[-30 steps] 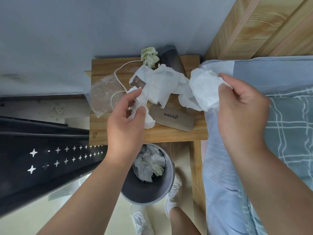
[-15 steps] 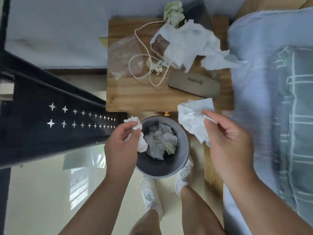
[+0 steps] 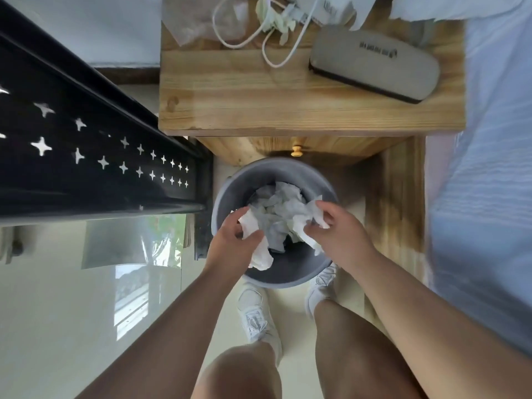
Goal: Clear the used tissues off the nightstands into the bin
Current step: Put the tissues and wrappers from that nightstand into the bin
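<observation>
Seen from above, 2 bare hands reach over a round grey bin (image 3: 290,276) on the floor, just in front of a wooden nightstand (image 3: 259,105). The left hand (image 3: 233,246) pinches a crumpled white tissue (image 3: 257,246) between thumb and fingers, above the bin's near-left rim. The right hand (image 3: 336,231) grips another tissue (image 3: 309,223) over the bin's right side, fingers curled around it. More crumpled tissues (image 3: 280,204) already lie inside the bin. Beyond the bin, the nightstand holds a grey case (image 3: 374,63), a white cable (image 3: 276,38) and — probably, cropped at the frame's edge — more tissue paper (image 3: 331,7).
</observation>
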A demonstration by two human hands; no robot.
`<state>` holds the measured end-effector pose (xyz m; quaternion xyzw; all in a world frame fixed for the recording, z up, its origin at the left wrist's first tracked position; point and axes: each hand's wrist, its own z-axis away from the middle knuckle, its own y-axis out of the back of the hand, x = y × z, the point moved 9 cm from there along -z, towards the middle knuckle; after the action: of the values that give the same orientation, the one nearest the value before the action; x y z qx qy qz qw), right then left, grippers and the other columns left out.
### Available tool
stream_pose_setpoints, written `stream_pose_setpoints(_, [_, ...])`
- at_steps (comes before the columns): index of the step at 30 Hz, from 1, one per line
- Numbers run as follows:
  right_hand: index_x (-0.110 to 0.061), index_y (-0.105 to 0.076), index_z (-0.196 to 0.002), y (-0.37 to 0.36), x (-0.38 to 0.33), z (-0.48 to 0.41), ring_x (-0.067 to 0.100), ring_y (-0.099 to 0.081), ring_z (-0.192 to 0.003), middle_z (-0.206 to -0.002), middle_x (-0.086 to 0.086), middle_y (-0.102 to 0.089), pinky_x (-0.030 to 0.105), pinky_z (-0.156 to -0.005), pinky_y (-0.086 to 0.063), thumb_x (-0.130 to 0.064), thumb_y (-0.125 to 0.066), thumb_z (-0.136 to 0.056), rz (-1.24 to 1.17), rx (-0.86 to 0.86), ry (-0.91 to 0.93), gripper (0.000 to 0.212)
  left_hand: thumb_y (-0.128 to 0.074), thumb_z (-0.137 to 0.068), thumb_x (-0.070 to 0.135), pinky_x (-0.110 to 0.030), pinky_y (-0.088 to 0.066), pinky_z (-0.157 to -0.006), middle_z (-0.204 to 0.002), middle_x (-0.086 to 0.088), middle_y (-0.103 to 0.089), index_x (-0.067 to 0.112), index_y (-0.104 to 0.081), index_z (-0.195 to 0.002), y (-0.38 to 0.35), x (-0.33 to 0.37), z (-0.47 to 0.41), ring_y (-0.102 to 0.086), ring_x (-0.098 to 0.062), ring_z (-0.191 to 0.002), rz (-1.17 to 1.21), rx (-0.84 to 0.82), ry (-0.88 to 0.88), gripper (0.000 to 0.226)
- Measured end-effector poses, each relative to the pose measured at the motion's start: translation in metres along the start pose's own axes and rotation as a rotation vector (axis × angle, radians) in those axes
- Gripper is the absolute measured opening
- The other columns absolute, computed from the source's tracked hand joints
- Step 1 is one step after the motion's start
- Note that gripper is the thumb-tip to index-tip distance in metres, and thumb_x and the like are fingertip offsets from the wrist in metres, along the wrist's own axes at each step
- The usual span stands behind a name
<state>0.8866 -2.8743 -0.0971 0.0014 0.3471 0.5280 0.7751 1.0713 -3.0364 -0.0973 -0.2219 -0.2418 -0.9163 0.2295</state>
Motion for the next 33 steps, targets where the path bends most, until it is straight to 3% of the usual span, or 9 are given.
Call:
stream_pose_setpoints(4, [-0.035, -0.054, -0.147, -0.006, 0.008, -0.008, 0.013, -0.058, -0.129, -0.145, -0.002, -0.06, 0.03, -0.1, -0.046, -0.031, -0.081, -0.084, -0.034, -0.057, -0.059, 0.069, -0.075, -0.089, 0.038, -0.038, -0.06, -0.091, -0.119, 0.024, -0.061, 0.049, -0.05, -0.147, -0.001, -0.005, 0.001, -0.067, -0.009, -0.112, 0.02, -0.028, 0.039, 0.064])
stream_pose_setpoints(7, [-0.03, -0.06, -0.141, -0.001, 0.0, 0.002, 0.012, -0.063, -0.124, -0.141, -0.002, -0.065, 0.027, -0.095, -0.047, -0.029, -0.077, -0.084, -0.04, -0.048, -0.074, 0.059, -0.072, -0.093, 0.037, -0.041, -0.062, -0.09, -0.118, 0.028, -0.067, 0.058, -0.058, -0.123, 0.005, 0.004, 0.011, -0.068, 0.004, -0.098, 0.074, 0.01, 0.032, 0.039])
stream_pose_setpoints(11, [-0.028, -0.069, -0.127, 0.021, -0.031, 0.029, 0.008, -0.07, -0.105, -0.118, -0.007, -0.074, 0.026, -0.089, -0.052, -0.028, -0.073, -0.09, -0.063, -0.022, -0.045, 0.038, -0.066, -0.09, 0.045, -0.048, -0.061, -0.095, -0.104, 0.027, -0.076, 0.061, -0.062, -0.107, 0.011, 0.037, 0.032, -0.072, -0.006, -0.1, 0.098, 0.034, -0.019, 0.024])
stream_pose_setpoints(14, [-0.035, -0.073, -0.11, 0.059, -0.074, 0.048, -0.005, -0.067, -0.094, -0.101, -0.019, -0.074, 0.015, -0.071, -0.046, -0.029, -0.065, -0.094, -0.027, 0.089, 0.055, 0.019, -0.066, -0.097, 0.041, -0.047, -0.06, -0.097, -0.1, 0.025, -0.077, 0.06, -0.069, -0.105, 0.015, 0.082, 0.046, -0.073, -0.004, -0.095, 0.123, 0.054, -0.095, 0.021])
stream_pose_setpoints(19, [-0.034, -0.075, -0.092, 0.132, -0.154, 0.073, -0.009, -0.067, -0.085, -0.084, -0.025, -0.074, 0.005, -0.068, -0.045, -0.025, -0.066, -0.094, 0.004, 0.324, 0.244, 0.013, -0.067, -0.102, 0.031, -0.032, -0.061, -0.086, -0.097, 0.026, -0.078, 0.045, -0.075, -0.103, 0.018, 0.186, 0.061, -0.073, 0.002, -0.09, 0.163, 0.048, -0.308, 0.016])
stream_pose_setpoints(21, [-0.032, -0.075, -0.092, 0.17, -0.182, 0.084, -0.002, -0.07, -0.082, -0.082, -0.02, -0.075, 0.016, -0.075, -0.052, -0.021, -0.068, -0.095, -0.043, 0.508, 0.325, 0.013, -0.067, -0.102, 0.032, -0.02, -0.057, -0.08, -0.097, 0.025, -0.078, 0.045, -0.075, -0.103, 0.017, 0.233, 0.065, -0.072, 0.004, -0.088, 0.169, 0.045, -0.4, 0.015])
stream_pose_setpoints(24, [-0.023, -0.075, -0.101, 0.217, -0.215, 0.092, 0.015, -0.071, -0.083, -0.088, -0.01, -0.073, 0.033, -0.077, -0.057, -0.015, -0.068, -0.094, -0.101, 0.718, 0.458, 0.013, -0.068, -0.101, 0.033, -0.005, -0.049, -0.075, -0.098, 0.028, -0.075, 0.046, -0.074, -0.104, 0.014, 0.296, 0.064, -0.068, 0.008, -0.088, 0.161, 0.039, -0.52, 0.014])
stream_pose_setpoints(28, [-0.004, -0.072, -0.111, 0.245, -0.26, 0.093, 0.032, -0.065, -0.11, -0.117, 0.008, -0.066, 0.043, -0.092, -0.055, -0.005, -0.07, -0.09, 0.076, 0.861, 0.734, 0.022, -0.065, -0.1, 0.035, -0.009, -0.047, -0.077, -0.113, 0.025, -0.069, 0.045, -0.07, -0.122, -0.003, 0.356, 0.043, -0.063, 0.008, -0.097, -0.022, 0.014, -0.61, 0.024])
stream_pose_setpoints(33, [-0.01, -0.055, -0.145, 0.24, -0.275, 0.046, 0.037, -0.047, -0.14, -0.152, 0.016, -0.051, 0.045, -0.116, -0.04, -0.018, -0.078, -0.088, 0.336, 0.677, 0.578, 0.061, -0.071, -0.097, 0.028, -0.019, -0.042, -0.095, -0.145, 0.011, -0.057, 0.035, -0.063, -0.141, -0.014, 0.413, 0.037, -0.054, -0.008, -0.13, -0.428, 0.259, -0.893, 0.045])
